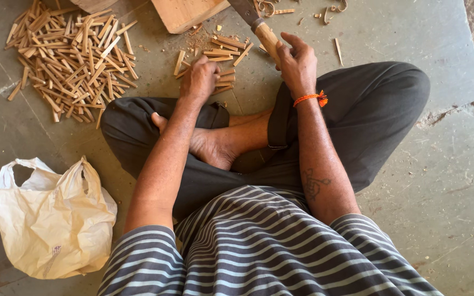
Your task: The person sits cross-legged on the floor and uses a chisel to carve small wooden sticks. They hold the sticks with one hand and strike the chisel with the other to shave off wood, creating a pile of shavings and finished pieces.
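Seated cross-legged on the stone floor (440,181), I see a white plastic bag (50,219), a heap of split wood sticks (67,60), my left hand (198,79) closed over a smaller stick pile (220,57), and my right hand (297,63) gripping a chopping knife's wooden handle (268,38).

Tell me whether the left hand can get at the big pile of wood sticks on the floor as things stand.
Probably yes. The left hand rests on the small heap of sticks in front of the crossed legs, and only bare floor lies between it and the big pile.
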